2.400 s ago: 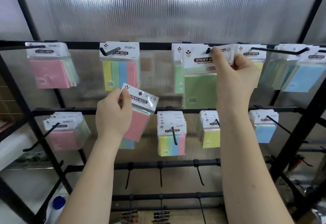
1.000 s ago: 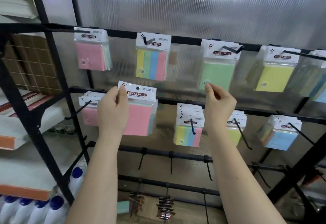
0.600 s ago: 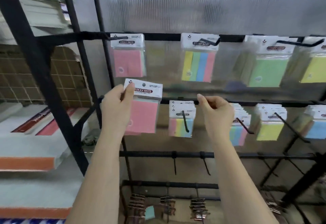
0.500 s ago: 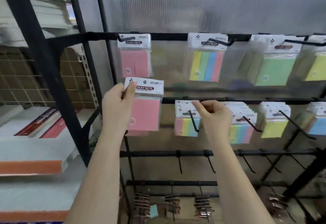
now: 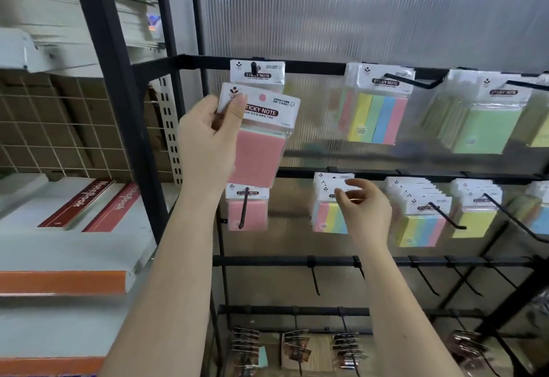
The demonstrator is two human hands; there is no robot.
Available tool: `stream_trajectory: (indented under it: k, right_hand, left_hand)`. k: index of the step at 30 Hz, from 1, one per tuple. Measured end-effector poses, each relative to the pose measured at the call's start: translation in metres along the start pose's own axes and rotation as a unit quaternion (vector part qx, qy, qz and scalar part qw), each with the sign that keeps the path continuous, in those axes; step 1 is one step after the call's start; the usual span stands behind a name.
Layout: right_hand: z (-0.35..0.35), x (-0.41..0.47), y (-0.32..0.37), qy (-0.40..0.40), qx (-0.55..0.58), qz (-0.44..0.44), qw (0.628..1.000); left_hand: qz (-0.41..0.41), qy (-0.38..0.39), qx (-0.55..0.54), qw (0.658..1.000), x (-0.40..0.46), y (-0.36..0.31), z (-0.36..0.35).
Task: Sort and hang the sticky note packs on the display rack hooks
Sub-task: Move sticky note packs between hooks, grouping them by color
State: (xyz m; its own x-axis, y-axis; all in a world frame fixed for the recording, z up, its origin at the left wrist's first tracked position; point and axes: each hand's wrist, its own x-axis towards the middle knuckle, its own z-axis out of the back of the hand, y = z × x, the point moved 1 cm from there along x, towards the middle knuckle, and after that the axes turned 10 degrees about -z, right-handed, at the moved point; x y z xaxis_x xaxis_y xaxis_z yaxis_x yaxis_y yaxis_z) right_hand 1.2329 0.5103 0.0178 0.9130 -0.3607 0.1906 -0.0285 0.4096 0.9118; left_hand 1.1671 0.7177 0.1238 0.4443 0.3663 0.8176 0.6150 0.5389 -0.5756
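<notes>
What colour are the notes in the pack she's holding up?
Pink, in the pack the left hand holds; head view.

The pink sticky note pack (image 5: 258,144) has a white header; the display rack (image 5: 312,66) is black; striped packs (image 5: 375,121) show yellow, green, blue, pink.

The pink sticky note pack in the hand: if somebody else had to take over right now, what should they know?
Left hand: thumb and fingers pinch the pink pack by its header card, just below the top-left hook; not hung yet.
Right hand: fingers loosely curled in front of the striped packs on the middle row; whether it has a grip on anything is unclear.
Done: pink, striped, green and yellow packs already hang on the upper two rows.
Left: hang the pink pack, probably with the other pink ones.
</notes>
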Motion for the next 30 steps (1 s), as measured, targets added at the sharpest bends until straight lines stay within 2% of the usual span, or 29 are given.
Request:
stream_trajectory:
  k: [3, 19, 30]
  right_hand:
    - [-0.003, 0.005, 0.002, 0.003, 0.012, 0.01, 1.0]
    - [-0.01, 0.02, -0.007, 0.059, -0.043, 0.009, 0.997]
    - [-0.006, 0.026, -0.006, 0.099, -0.078, 0.018, 0.992]
  left_hand:
    - [-0.032, -0.018, -0.016, 0.999, 0.01, -0.009, -0.003]
    - [-0.042, -0.087, -0.007, 0.995, 0.019, -0.006, -0.01]
    - [-0.055, -0.094, 0.009, 0.994, 0.027, -0.001, -0.012]
